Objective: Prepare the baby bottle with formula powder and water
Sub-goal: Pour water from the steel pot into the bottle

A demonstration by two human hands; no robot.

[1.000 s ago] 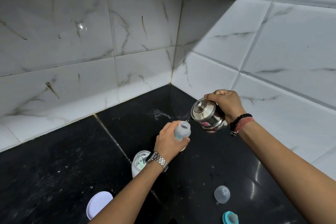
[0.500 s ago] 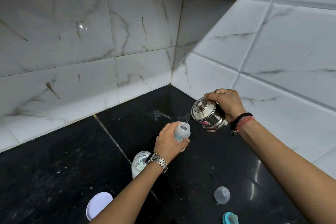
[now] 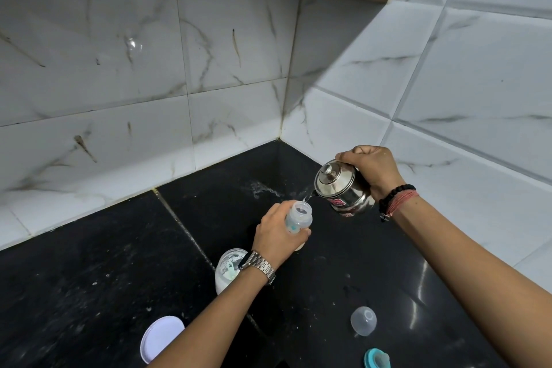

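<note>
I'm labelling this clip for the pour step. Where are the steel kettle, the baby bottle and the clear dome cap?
Shiny steel kettle [image 3: 343, 188], head view, on its round body.
Translucent plastic baby bottle [image 3: 299, 216], head view, on its neck.
Clear plastic dome cap [image 3: 363, 320], head view, on its top.

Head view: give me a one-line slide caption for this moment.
Right hand tilts a steel kettle, pouring water into the open baby bottle held by the left hand above the black counter.

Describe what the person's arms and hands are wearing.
Both forearms are bare, with no sleeves in view. The left hand has a silver metal link watch at its wrist. The right hand has a black bead bracelet and reddish threads at its wrist. No gloves; no rings that I can see.
</note>
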